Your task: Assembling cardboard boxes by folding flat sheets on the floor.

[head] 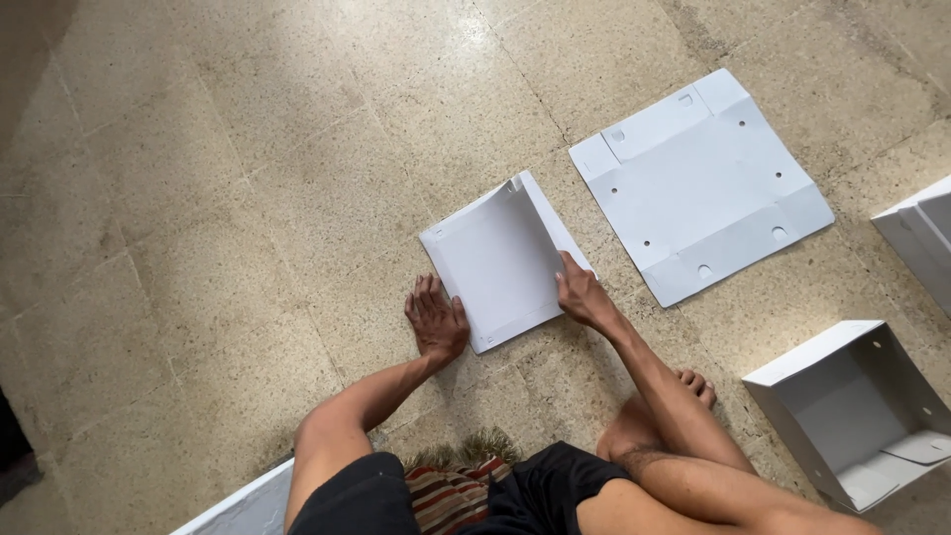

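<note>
White cardboard sheet lies on the stone floor just ahead of my knees, side flaps creased partly up. My left hand lies flat, fingers together, at its near-left edge. My right hand presses its right flap, fingertips down. Beyond: larger flat white blank with punched holes. Far right: folded white box.

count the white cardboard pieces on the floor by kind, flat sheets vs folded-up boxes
flat sheets: 2, one under the left hand and right hand, one lying apart
folded boxes: 1
cut off at the frame edge, kind unclear: 2
total: 5
</note>
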